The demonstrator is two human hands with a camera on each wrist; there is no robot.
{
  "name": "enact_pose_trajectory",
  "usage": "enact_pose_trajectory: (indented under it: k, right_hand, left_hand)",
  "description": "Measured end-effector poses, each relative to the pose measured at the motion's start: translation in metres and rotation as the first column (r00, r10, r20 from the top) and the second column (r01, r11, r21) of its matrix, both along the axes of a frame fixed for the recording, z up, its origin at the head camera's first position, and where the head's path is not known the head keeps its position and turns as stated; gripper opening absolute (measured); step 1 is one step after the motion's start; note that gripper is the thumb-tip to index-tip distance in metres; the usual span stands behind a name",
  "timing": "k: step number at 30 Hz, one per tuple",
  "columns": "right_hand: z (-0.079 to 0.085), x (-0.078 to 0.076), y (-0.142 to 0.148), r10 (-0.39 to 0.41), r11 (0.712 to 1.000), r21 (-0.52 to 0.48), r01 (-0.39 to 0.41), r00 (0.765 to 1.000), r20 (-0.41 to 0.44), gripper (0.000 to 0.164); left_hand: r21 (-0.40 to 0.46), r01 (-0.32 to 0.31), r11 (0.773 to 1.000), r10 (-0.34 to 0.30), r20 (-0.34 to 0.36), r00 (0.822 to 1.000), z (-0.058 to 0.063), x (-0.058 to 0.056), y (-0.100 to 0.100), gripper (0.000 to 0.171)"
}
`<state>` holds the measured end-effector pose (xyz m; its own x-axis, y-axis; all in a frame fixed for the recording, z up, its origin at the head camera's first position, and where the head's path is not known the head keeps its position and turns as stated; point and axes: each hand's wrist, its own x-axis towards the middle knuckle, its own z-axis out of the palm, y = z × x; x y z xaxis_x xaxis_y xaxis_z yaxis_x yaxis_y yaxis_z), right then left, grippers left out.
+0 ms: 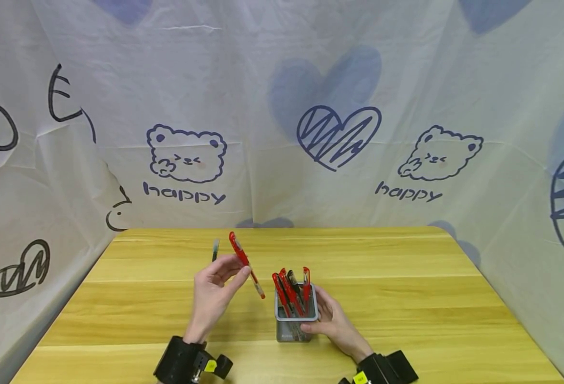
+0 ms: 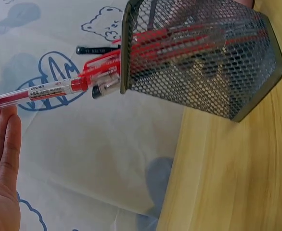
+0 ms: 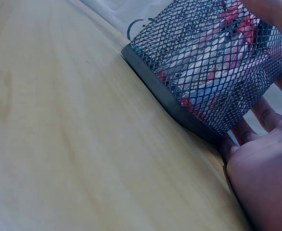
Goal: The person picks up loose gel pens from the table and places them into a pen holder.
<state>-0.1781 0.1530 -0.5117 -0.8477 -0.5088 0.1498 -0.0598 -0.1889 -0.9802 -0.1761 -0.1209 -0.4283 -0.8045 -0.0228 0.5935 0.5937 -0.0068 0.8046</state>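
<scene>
My left hand pinches a red pen between thumb and fingers, left of a mesh pen holder. The pen slants, red cap up and its other end down toward the holder, apart from it. In the left wrist view the same pen runs out from the fingertips. Several red pens and a black one stand in the holder. The right hand grips the holder's right side, thumb across its front, as the right wrist view also shows the hand against the mesh.
Behind the left hand, a dark pen with a pale teal end is partly hidden. A wooden table lies under everything. White cloth with bears and hearts hangs behind the table and at both sides.
</scene>
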Motion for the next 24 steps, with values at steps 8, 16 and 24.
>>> enact_pose_trajectory:
  k: [8,16,24]
  right_hand:
    - [0.0,0.001,0.0,0.002,1.0,-0.014,-0.002,1.0,-0.002,0.095]
    - [0.002,0.002,0.0,-0.006,1.0,0.006,0.006,1.0,0.008,0.097]
    - [0.001,0.002,0.001,-0.002,1.0,0.012,0.002,1.0,-0.002,0.097]
  left_hand:
    - [-0.037,0.003,0.999,-0.004,-0.024,1.0,0.004,0.006,0.007,0.022]
    - [-0.072,0.028,0.997,-0.036,-0.11,0.993,0.004,0.009,0.015,0.023]
    - [-0.119,0.054,0.991,-0.08,-0.227,0.971,-0.009,0.002,0.02,0.028]
